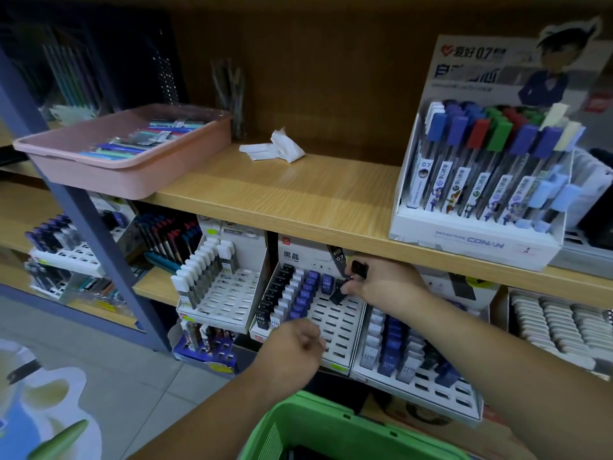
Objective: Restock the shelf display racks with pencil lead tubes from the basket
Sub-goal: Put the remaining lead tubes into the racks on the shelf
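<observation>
a person restocks a stationery store's wooden shelf (298, 200), with a green basket (331, 426) at the near edge of the frame. on the level below the shelf board, a white slotted display rack (335, 322) carries columns of black and purple pencil lead tubes (300, 298) along its left side. the right hand (386, 283) reaches over the rack's far rows, its fingertips pinching the top end of a black lead tube (337, 295). the tube stands nearly upright, long axis leaning slightly right at the top, lower end down at a slot beside the purple column. a second black tube (360, 269) is gripped higher in the same hand, its direction unclear. the left hand (295, 346) hovers over the rack's near edge, fingers curled into a fist.
</observation>
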Tool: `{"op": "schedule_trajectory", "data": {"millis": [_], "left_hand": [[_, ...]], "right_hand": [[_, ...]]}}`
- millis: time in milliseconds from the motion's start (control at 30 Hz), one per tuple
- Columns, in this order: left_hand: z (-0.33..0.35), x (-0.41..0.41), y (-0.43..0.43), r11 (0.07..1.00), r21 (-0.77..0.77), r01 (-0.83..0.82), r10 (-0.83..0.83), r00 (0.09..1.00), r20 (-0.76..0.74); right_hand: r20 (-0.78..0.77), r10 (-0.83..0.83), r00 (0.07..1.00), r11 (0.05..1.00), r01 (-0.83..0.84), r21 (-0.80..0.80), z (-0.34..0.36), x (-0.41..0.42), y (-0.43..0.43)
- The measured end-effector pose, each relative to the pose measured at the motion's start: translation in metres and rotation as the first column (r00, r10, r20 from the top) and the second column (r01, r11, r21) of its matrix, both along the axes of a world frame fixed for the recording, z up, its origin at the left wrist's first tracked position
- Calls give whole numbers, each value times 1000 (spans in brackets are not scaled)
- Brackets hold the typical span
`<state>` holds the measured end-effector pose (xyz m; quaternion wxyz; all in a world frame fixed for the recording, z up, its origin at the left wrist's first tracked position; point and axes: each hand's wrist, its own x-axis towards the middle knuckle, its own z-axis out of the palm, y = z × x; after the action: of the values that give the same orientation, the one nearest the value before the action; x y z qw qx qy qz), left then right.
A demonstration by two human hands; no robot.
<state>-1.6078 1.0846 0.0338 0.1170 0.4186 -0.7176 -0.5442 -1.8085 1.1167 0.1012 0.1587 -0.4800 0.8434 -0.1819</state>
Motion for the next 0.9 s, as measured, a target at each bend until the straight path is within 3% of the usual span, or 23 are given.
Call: {"op": "schedule_trajectory", "data": {"millis": [200,500,700,767,833,867,900], "left_hand": [[-6,8,-5,999,-39,20,-19,999,38],[-7,10,-9,998,-35,47,-45,997,58],[-7,10,-9,998,-38,48,-46,997,67],[-6,11,-9,999,-25,33,-32,998,48],[-3,11,-7,1000,-16,16,-16,1000,23],[-1,11,-7,1000,-11,9,-9,1000,-6],[2,11,-5,1000,-6,2,-2,999,-44]], "right_hand": [[-194,20,981,1000,-16,25,-15,7,-12],[-80,56,995,996,-50,75,-23,-1,-22],[-252,188,949,970,-140,197,-14,9,-19],[-256,193,947,973,-152,174,-11,12,-17],[-19,80,997,996,-79,44,-6,18,-14],[213,-6,977,999,13,-30,-3,22,-12],[483,-75,872,991,120,-64,1,26,-11]]}}
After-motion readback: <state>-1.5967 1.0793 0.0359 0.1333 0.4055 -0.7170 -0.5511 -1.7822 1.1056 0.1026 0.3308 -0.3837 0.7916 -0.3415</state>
